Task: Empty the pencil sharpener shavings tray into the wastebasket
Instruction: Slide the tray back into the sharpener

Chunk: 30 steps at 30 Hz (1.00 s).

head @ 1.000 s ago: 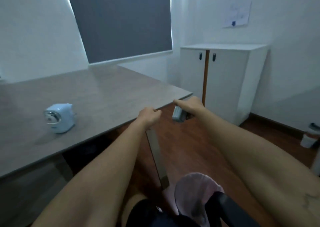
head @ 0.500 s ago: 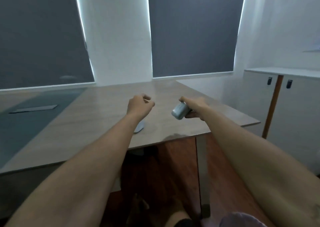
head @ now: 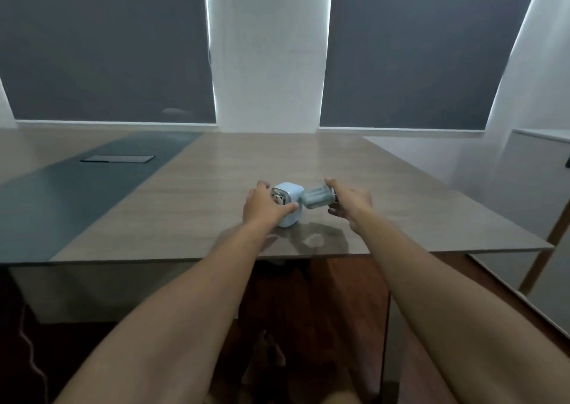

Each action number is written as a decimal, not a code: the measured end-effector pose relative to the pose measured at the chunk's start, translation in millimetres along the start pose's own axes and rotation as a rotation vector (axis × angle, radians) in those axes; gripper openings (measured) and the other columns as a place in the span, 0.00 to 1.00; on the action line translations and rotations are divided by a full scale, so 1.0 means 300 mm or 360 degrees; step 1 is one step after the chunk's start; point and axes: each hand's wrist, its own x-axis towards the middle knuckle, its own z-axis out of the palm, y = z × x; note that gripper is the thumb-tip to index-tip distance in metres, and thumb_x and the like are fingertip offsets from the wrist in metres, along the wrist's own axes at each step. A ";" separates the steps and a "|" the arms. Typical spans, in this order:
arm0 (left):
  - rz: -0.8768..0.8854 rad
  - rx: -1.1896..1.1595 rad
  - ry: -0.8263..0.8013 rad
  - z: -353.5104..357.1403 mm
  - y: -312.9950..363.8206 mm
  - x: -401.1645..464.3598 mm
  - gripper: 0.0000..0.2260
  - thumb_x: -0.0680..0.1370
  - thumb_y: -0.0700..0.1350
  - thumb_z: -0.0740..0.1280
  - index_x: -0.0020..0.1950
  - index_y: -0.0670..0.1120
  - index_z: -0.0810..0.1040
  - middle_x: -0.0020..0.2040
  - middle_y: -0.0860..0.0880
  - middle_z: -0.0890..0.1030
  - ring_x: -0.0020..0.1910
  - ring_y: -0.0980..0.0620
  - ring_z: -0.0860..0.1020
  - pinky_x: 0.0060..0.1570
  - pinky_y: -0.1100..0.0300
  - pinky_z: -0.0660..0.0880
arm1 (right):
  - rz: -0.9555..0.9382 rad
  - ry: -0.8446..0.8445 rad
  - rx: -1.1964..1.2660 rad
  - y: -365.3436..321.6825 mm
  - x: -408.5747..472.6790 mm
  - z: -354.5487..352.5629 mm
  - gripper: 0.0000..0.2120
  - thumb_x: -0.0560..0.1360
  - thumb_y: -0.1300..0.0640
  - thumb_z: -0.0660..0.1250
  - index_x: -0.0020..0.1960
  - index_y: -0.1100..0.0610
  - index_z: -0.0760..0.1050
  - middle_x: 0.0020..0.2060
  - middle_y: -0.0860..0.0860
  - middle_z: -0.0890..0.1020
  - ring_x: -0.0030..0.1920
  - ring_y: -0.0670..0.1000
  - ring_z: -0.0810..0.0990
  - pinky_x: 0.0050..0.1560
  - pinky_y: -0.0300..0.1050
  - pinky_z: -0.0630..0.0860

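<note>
Near the tabletop's (head: 401, 187) front edge, my left grip (head: 265, 207) wraps the sharpener (head: 288, 201) while my right grip (head: 348, 203) pinches the tray (head: 317, 198) at its side. I judge it the refit step: line up, push in squarely.

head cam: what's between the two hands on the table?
In the head view, the blue sharpener, gripped by the left hand, and the shavings tray, held by the right hand.

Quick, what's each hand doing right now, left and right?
Left hand: closed around the light blue pencil sharpener on the table.
Right hand: closed on the shavings tray, beside the sharpener.
</note>
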 end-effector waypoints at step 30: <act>-0.0443 -0.1313 -0.0024 -0.182 -0.062 0.058 0.07 0.73 0.49 0.69 0.48 0.48 0.79 0.53 0.42 0.81 0.44 0.43 0.81 0.33 0.55 0.80 | 0.0118 -0.0413 0.0058 -0.038 -0.032 0.125 0.22 0.68 0.46 0.77 0.50 0.63 0.80 0.42 0.60 0.84 0.36 0.56 0.82 0.38 0.47 0.82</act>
